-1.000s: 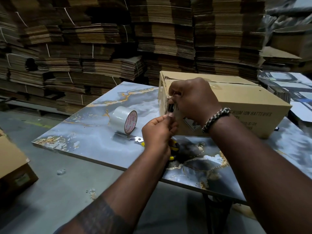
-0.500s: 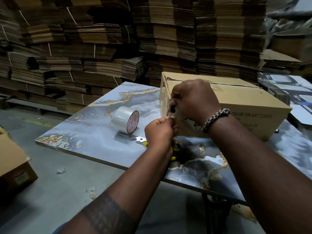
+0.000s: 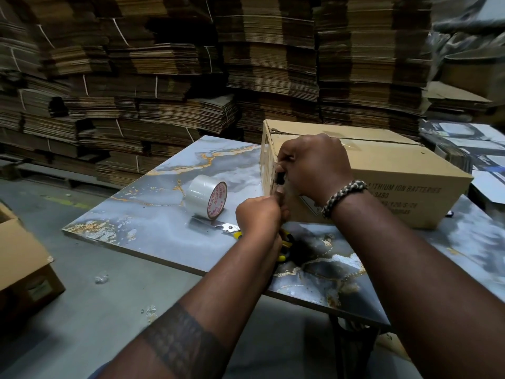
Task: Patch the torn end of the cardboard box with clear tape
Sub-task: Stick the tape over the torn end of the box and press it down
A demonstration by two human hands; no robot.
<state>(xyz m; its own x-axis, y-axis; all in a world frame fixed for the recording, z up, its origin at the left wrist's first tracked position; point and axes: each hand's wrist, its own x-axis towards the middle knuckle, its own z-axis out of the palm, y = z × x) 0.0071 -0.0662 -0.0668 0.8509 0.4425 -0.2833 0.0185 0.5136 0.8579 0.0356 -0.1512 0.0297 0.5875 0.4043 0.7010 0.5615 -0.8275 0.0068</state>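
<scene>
At the near-left end of the cardboard box (image 3: 382, 170), both hands were bunched against the vertical corner edge. The box sat on the marble-pattern table (image 3: 153, 222), long axis running away to the right, so the end face being worked was the short one turned left toward the tape roll (image 3: 205, 196). The right hand (image 3: 314, 168) came in over the corner, fingers curled and pressing at the edge, with a small dark gap showing under its fingertips; probably the tear, can't confirm. The left hand (image 3: 259, 217) was just below it, clenched in a pinch at the lower part of the same edge, touching or nearly touching the right. Whether it held a strip of clear tape I couldn't tell; a faint sheen on the end face suggested tape there. The roll stood on edge, well left of the hands, nobody holding it. A cutter (image 3: 229, 228) with a yellow handle lay on the table between the roll and the left wrist, partly hidden by the forearm. Judgement: the next move runs vertically along that corner edge, and the right hand is better placed for smoothing down; the left is nearer the roll and the cutter if more tape is needed.
</scene>
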